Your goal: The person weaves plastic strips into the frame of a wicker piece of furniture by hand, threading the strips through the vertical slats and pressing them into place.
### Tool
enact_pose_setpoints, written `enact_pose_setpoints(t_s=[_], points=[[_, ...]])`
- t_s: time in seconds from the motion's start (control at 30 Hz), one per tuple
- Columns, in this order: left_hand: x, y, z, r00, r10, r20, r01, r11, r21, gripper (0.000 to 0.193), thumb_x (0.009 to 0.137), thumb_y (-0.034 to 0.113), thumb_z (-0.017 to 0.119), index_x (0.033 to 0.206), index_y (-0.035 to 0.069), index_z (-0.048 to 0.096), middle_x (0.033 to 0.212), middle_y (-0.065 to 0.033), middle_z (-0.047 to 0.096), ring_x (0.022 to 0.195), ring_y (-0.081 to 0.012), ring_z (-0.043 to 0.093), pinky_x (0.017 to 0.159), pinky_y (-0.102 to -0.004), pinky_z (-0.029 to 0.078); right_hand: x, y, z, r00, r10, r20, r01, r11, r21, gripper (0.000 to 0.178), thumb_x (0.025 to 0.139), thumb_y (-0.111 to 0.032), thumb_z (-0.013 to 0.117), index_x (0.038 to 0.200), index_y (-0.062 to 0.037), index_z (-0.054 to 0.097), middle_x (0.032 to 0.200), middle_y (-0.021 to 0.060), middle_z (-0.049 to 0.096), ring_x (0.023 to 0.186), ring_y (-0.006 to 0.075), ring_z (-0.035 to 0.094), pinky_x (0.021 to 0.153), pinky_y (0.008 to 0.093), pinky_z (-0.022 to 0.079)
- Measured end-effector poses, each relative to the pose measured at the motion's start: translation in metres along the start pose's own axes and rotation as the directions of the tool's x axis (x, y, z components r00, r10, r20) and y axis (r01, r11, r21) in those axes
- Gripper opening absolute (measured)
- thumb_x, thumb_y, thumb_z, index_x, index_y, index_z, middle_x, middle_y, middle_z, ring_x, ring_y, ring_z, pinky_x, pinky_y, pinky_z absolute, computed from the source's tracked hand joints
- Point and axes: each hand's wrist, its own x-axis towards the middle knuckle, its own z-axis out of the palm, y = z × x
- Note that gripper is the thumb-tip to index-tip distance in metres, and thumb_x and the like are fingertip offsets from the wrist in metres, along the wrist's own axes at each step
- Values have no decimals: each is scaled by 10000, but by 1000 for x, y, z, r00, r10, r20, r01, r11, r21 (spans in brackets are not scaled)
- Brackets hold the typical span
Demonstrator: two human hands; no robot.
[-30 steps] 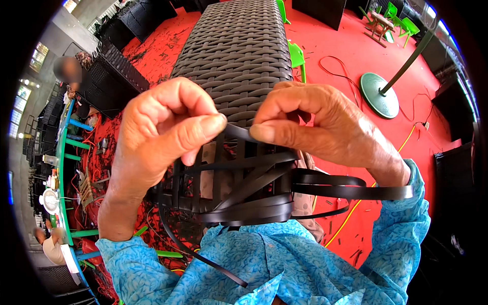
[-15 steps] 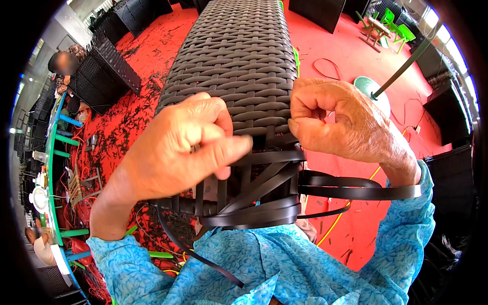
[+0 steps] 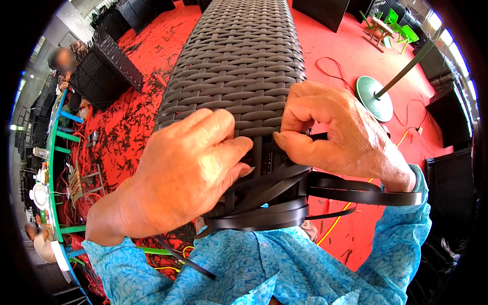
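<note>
Working edge of a long, dark grey-brown panel of flat woven strips [image 3: 234, 76]. The panel extends away from the person's body; its finished rows lie beyond the hands, and an open section with bare lengthwise strips lies nearer the body. The left hand [image 3: 188, 162] is curled nearly closed at the last woven row; its fingers hide whatever it may hold. The right hand [image 3: 335, 129], at the panel's right edge, is bent into a near-pinch. A dark strip shows beside its palm, though whether the fingertips grip it cannot be told from this angle. Nearer the body, a bundle of glossy black flat strips [image 3: 259, 219] crosses the panel's near end, and black looped strips [image 3: 351, 190] project toward the right sleeve.

For sound work, the strip should be kept flat and untwisted, threaded alternately over and under, and seated snugly against the preceding row with even tension from both hands. The slack loops would best be kept clear, since they could snag on the sleeve.
</note>
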Motion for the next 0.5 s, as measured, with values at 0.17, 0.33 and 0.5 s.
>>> enact_pose_setpoints(t_s=[0.17, 0.33, 0.5], points=[[-3, 3, 10, 999, 23, -49, -19, 997, 79, 275, 645, 41, 674, 912, -14, 634, 747, -92, 476, 705, -272, 498, 602, -371, 379, -10, 1, 2, 1000, 10, -25, -9, 999, 31, 150, 755, -73, 651, 692, 7, 541, 713, 64, 516, 643, 163, 516, 586, 296, 407], [1, -8, 9, 1000, 1, -8, -1, 1000, -20, 232, 641, 80, 696, 860, 25, 640, 733, -83, 466, 726, -265, 491, 619, -359, 333, -11, 7, 7, 999, -27, -30, 26, 999, -31, 160, 809, -89, 648, 727, 6, 547, 717, 55, 511, 639, 136, 502, 578, 268, 406], [4, -14, 11, 989, -149, 14, 145, 934, -326, 131, 646, 18, 681, 762, 32, 622, 709, -35, 468, 665, -151, 480, 589, -291, 365, -17, 5, 8, 997, 26, -69, -25, 1000, 18, 136, 829, -94, 647, 772, 1, 567, 765, 36, 525, 646, 117, 494, 582, 260, 413]])
